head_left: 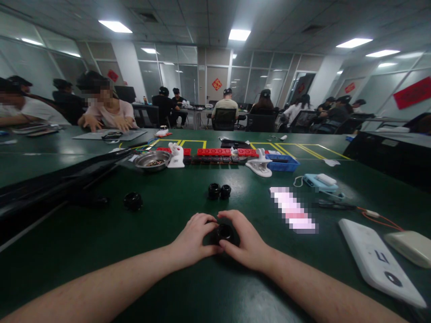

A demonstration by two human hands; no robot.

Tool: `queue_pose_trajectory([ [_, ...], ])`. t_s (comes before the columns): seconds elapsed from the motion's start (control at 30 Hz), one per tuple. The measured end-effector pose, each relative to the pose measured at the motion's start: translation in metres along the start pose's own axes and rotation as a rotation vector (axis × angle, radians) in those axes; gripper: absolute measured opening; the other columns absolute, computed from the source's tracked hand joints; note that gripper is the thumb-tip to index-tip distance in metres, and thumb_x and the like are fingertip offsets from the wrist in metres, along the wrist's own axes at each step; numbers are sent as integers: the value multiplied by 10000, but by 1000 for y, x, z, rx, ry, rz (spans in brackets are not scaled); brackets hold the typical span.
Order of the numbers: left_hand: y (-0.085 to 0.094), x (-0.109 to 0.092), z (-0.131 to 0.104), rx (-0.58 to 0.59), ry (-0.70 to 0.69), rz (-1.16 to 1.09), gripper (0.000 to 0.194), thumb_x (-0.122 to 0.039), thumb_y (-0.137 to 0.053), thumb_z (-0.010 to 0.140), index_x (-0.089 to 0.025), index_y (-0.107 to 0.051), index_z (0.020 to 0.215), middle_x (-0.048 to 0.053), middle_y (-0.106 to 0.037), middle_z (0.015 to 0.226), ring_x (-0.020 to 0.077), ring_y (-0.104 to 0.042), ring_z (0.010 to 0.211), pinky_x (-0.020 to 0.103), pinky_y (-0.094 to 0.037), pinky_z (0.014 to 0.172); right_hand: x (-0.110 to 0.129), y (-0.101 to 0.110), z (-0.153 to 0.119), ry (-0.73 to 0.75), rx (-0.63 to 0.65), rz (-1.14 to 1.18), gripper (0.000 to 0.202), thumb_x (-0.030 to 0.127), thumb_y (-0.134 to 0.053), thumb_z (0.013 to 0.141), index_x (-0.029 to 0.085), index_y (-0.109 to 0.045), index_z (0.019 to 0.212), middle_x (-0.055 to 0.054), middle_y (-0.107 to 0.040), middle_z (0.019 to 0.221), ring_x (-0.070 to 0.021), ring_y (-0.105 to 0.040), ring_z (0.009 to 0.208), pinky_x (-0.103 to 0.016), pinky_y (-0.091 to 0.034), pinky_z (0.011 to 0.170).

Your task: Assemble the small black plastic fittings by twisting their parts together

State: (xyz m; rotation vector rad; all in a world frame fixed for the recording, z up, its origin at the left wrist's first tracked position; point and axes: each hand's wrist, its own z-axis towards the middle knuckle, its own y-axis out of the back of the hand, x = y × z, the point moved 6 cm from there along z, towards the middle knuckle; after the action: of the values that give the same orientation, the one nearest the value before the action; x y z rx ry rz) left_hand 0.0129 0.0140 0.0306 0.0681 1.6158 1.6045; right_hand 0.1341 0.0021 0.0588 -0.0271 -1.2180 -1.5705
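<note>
Between my two hands, low over the green table, is a glossy black ring-shaped fitting with a round opening facing up. From the left, my left hand closes around it, thumb at the near side and fingers at the far side. My right hand grips it from the other side, thumb in front and index finger curled behind. Its lower part is hidden by the fingers. Just beyond stand two similar parts, a larger black fitting and a smaller black fitting, side by side. Another black fitting lies off to the left.
A metal bowl with small parts, white clamps, red boxes and a blue tray stand across the far side. At right lie a white power bank and a light-blue device. A person sits opposite.
</note>
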Motion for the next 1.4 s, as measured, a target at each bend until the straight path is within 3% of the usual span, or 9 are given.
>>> queue_pose_trajectory([
  [0.2,1,0,0,7,13,24,368,-404,-644,683,-229,-585,1001,45,-511,1063,238,-436,999,398,-359,880,-8,1,2,-119,-67,-64,365,263,-599,685,183,-456,1011,-62,-539,884,-212,-516,814,-371,-446,728],
  [0.4,0,1,0,-6,-6,15,409,-434,-631,687,-216,-569,1027,55,-502,1081,242,-428,1012,398,-355,891,3,-1,0,49,13,46,485,117,-489,659,189,-395,1129,-77,-512,1043,-206,-491,949,-376,-411,832],
  [0.63,0,-1,0,8,0,11,399,-485,-589,707,-209,-577,994,62,-506,1069,244,-433,1005,399,-361,883,-7,0,1,-62,-44,-40,506,342,-668,637,186,-440,1060,-79,-519,966,-230,-496,878,-382,-427,762],
  [0.77,0,0,0,1,10,7,391,-453,-600,708,-222,-568,1023,55,-502,1071,239,-431,1009,395,-361,883,-5,-1,1,-43,-27,-27,402,218,-605,664,198,-447,1032,-61,-532,941,-213,-504,869,-379,-425,775],
  [0.93,-1,2,0,-1,-6,3,397,-460,-613,695,-224,-572,1012,54,-503,1078,243,-432,1008,405,-357,886,5,-1,0,75,22,49,518,149,-516,654,196,-372,1149,-91,-486,1098,-231,-465,1011,-411,-385,868],
  [1.1,0,0,0,13,8,3,390,-479,-584,712,-215,-576,998,59,-502,1081,243,-429,1016,404,-363,886,-5,-1,1,-58,-21,-39,481,295,-628,661,183,-425,1082,-90,-514,1013,-237,-489,921,-404,-418,798],
  [1.2,0,0,0,5,18,2,371,-459,-586,717,-220,-577,1001,53,-504,1070,241,-433,1009,400,-366,881,-8,-3,2,-100,-1,-56,387,272,-619,662,182,-463,1005,-66,-532,910,-220,-501,835,-383,-436,736],
  [1.3,-1,1,0,-3,4,-1,399,-444,-612,700,-231,-562,1034,47,-508,1063,237,-435,1005,399,-362,883,-2,-5,1,-10,25,30,429,156,-530,655,192,-427,1070,-70,-522,987,-214,-499,905,-381,-423,793],
  [1.4,-2,2,1,-2,-12,5,421,-481,-608,691,-221,-568,1020,52,-506,1078,240,-429,1015,408,-347,900,4,-6,0,74,46,80,554,157,-522,643,194,-355,1170,-92,-474,1124,-234,-461,1022,-407,-382,871],
])
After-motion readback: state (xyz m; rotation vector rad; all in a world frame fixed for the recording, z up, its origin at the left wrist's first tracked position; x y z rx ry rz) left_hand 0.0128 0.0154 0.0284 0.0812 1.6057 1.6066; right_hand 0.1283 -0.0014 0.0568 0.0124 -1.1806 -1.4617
